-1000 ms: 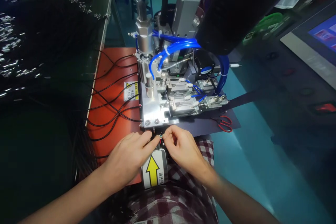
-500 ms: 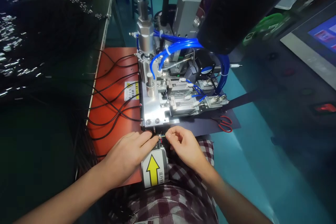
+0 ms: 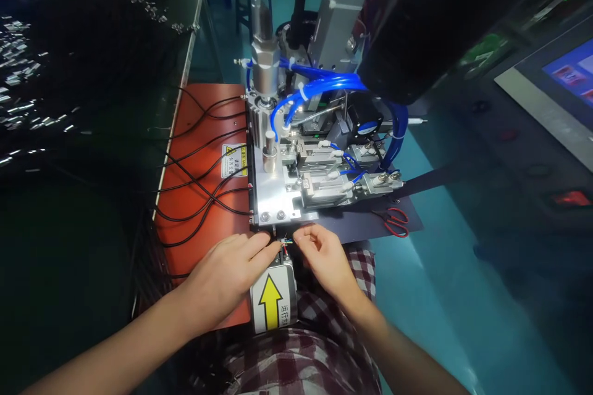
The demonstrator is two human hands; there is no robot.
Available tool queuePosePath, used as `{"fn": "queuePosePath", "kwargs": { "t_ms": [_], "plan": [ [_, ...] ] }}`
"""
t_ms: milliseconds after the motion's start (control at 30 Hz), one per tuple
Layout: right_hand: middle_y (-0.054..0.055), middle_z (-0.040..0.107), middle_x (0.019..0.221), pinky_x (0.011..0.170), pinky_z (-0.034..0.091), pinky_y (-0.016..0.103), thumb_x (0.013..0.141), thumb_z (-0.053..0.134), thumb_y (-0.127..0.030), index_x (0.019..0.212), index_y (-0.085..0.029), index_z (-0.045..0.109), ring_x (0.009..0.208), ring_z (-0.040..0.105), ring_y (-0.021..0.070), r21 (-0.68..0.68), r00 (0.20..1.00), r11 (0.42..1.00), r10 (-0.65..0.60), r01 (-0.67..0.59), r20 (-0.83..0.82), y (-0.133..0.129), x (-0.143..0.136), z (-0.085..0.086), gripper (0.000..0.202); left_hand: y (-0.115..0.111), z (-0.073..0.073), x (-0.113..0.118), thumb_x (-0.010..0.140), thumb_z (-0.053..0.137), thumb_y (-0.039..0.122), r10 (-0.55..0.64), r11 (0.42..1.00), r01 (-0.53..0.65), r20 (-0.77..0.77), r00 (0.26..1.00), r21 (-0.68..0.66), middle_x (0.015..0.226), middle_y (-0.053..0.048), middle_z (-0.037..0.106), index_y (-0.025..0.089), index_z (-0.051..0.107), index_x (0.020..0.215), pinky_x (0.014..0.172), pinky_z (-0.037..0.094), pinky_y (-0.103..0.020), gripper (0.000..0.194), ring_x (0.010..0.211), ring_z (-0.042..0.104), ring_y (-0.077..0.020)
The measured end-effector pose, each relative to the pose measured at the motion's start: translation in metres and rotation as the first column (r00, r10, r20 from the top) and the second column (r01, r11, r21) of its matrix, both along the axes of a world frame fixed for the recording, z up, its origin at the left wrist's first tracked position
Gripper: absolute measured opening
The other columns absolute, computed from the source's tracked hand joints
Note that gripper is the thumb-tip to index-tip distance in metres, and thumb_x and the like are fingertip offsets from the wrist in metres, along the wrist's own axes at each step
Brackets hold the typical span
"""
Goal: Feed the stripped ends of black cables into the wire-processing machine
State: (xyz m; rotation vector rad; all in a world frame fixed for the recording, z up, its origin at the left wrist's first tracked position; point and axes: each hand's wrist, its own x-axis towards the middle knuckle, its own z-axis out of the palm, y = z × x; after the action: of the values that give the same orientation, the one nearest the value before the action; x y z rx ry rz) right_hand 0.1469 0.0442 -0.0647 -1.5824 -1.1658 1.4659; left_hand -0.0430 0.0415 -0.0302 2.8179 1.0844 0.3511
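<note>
Two hands are held close together at the front edge of a metal machine [image 3: 282, 191]. Some thin coloured wires [image 3: 284, 242] are pinched between the fingertips of the left hand [image 3: 227, 274] and the right hand [image 3: 324, 256], just above a small box with a yellow arrow label [image 3: 272, 302]. Both hands are closed on the wires. Black cables [image 3: 199, 179] are spread over an orange mat [image 3: 194, 117] to the left. Blue tubes [image 3: 319, 83] are looped over the machine. Red scissors [image 3: 393, 222] are laid on a dark sheet [image 3: 361, 225] to the right. Checked cloth [image 3: 319, 345] is seen below the hands
</note>
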Motion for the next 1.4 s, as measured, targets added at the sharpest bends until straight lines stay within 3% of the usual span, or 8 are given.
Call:
{"fn": "queuePosePath", "kwargs": {
  "t_ms": [233,400,667,967,1133,1267,1333,1400],
  "plan": [
    [-0.004,0.049,0.057,0.048,0.033,0.023,0.081,0.056,-0.029,0.071,-0.016,0.058,0.051,0.041,0.0099,0.152,0.998,0.987,-0.054,0.047,0.044,-0.005,-0.013,0.002,0.017,-0.001,-0.001,0.0,0.086,0.039,0.003,0.009,1.0,-0.009,0.007,1.0,-0.018,0.092,-0.011,0.065,0.011,0.059,0.112,0.059,0.052,-0.032,0.034,0.07,0.059,-0.0209],
    [-0.005,0.042,0.058,0.05,0.031,0.024,0.086,0.05,-0.024,0.072,-0.019,0.053,0.052,0.039,0.0103,0.297,0.983,0.953,-0.002,-0.053,0.182,-0.009,-0.014,0.004,0.015,-0.001,-0.002,0.0,0.087,0.039,0.004,0.01,1.0,-0.01,0.01,1.0,-0.03,0.092,-0.01,0.064,0.011,0.059,0.112,0.06,0.052,-0.031,0.033,0.07,0.06,-0.0196],
    [-0.003,0.048,0.062,0.051,0.036,0.023,0.086,0.05,-0.029,0.076,-0.018,0.052,0.054,0.043,0.0116,0.141,1.0,0.99,0.011,-0.014,0.021,-0.01,-0.011,-0.005,0.015,0.0,0.0,0.0,0.088,0.039,0.006,0.016,0.999,-0.014,0.041,0.999,-0.049,0.092,-0.011,0.065,0.011,0.061,0.102,0.065,0.052,-0.034,0.027,0.076,0.061,-0.022],
    [-0.001,0.05,0.065,0.051,0.036,0.024,0.086,0.053,-0.035,0.08,-0.017,0.057,0.055,0.043,0.0115,0.119,0.996,0.992,-0.044,0.035,0.077,-0.021,-0.004,-0.003,0.02,-0.001,0.004,0.005,0.087,0.039,0.005,0.074,0.995,-0.073,0.021,0.997,-0.07,0.09,-0.01,0.066,0.013,0.062,0.099,0.06,0.051,-0.032,0.027,0.072,0.061,-0.0215],
    [-0.001,0.052,0.06,0.051,0.036,0.025,0.084,0.055,-0.032,0.074,-0.019,0.059,0.052,0.044,0.012,0.206,0.96,0.976,0.004,-0.065,0.28,-0.028,-0.011,0.013,0.017,-0.001,0.004,0.004,0.088,0.038,0.007,0.088,0.992,-0.086,0.022,0.996,-0.088,0.088,-0.009,0.065,0.014,0.063,0.096,0.061,0.05,-0.031,0.027,0.072,0.061,-0.0206],
    [0.0,0.054,0.063,0.061,0.037,0.028,0.085,0.053,-0.024,0.071,-0.019,0.057,0.059,0.048,0.0143,0.354,0.866,0.908,0.018,-0.223,0.5,-0.021,-0.008,0.021,0.015,-0.002,0.005,0.005,0.087,0.038,0.006,0.08,0.994,-0.08,0.006,0.997,-0.081,0.087,-0.01,0.065,0.014,0.063,0.097,0.062,0.051,-0.032,0.028,0.073,0.061,-0.0213],
    [-0.001,0.053,0.063,0.059,0.036,0.027,0.085,0.052,-0.024,0.071,-0.02,0.056,0.059,0.047,0.0138,0.322,0.895,0.921,0.06,-0.221,0.442,-0.017,-0.004,0.017,0.015,-0.002,0.005,0.005,0.087,0.037,0.006,0.077,0.995,-0.076,-0.001,0.997,-0.057,0.088,-0.01,0.065,0.014,0.063,0.097,0.063,0.052,-0.032,0.029,0.073,0.062,-0.0213],
    [-0.002,0.051,0.063,0.053,0.035,0.025,0.084,0.052,-0.027,0.072,-0.02,0.055,0.055,0.045,0.0124,0.222,0.965,0.965,0.084,-0.14,0.247,-0.013,-0.001,0.01,0.015,-0.003,0.005,0.005,0.087,0.036,0.005,0.077,0.997,-0.077,-0.002,0.997,-0.033,0.087,-0.01,0.065,0.014,0.064,0.096,0.063,0.051,-0.031,0.03,0.073,0.061,-0.0208]
  ]
}}
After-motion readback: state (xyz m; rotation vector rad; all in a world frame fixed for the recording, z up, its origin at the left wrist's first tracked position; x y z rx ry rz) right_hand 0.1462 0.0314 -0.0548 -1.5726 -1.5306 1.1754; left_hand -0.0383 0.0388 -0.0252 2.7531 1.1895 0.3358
